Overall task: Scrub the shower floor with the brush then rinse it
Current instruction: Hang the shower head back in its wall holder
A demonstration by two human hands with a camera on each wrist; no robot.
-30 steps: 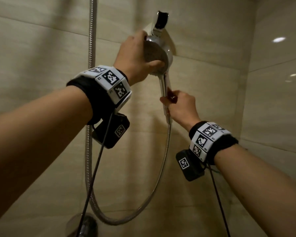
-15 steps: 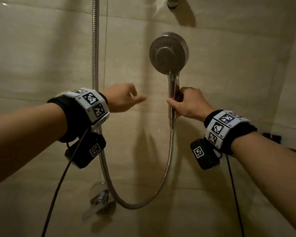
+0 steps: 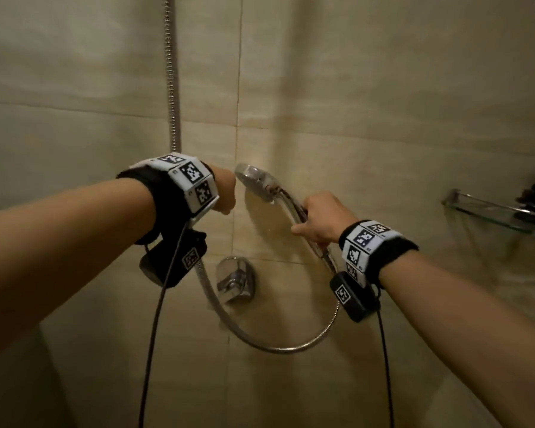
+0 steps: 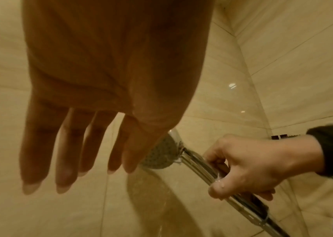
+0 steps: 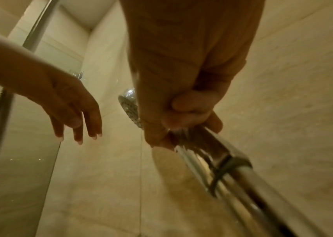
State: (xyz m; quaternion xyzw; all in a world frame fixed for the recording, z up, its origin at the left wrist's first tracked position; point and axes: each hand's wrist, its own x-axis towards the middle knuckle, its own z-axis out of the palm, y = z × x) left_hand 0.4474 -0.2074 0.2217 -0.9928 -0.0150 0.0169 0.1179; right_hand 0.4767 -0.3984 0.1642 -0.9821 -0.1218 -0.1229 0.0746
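A chrome shower head (image 3: pixel 255 180) (image 4: pixel 160 154) (image 5: pixel 130 109) is off its wall holder, tilted with its face turned down and left. My right hand (image 3: pixel 318 219) (image 4: pixel 248 166) (image 5: pixel 184 112) grips its handle (image 3: pixel 294 208) with fingers curled round it. My left hand (image 3: pixel 226 193) (image 4: pixel 76 144) (image 5: pixel 74 115) hangs just left of the head, fingers straight and spread, holding nothing. The metal hose (image 3: pixel 278 347) loops below both hands. No brush or shower floor is in view.
A chrome mixer tap (image 3: pixel 235 279) sits on the beige tiled wall (image 3: pixel 352 103) below the hands. A vertical chrome rail (image 3: pixel 173 88) runs up the wall on the left. A glass corner shelf (image 3: pixel 491 211) with dark items juts out at the right.
The shower head came off its holder and moved down in my right hand, tilting over. My left hand let go of the head and dropped beside it, fingers straightened.
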